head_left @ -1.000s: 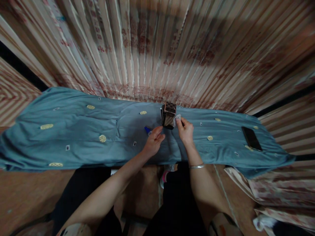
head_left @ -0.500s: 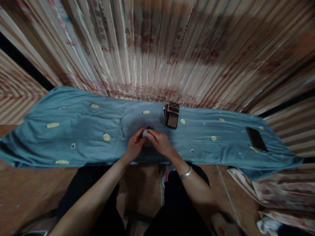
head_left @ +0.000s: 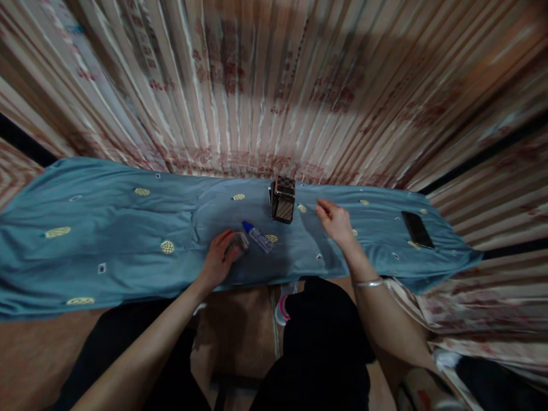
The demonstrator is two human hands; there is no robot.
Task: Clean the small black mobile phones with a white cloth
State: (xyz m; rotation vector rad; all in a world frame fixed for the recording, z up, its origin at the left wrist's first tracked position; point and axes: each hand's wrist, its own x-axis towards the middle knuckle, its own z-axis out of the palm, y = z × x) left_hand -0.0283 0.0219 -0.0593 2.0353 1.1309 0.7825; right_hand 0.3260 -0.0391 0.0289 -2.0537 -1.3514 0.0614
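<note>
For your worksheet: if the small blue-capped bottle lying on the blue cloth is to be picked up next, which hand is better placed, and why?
Probably the left hand: it rests right beside the blue-capped bottle, though it already covers a small grey object. The right hand hovers farther off, past the checkered box.

arms: bare | right wrist: silver bangle (head_left: 368,283); legs: black trousers (head_left: 325,342)
</note>
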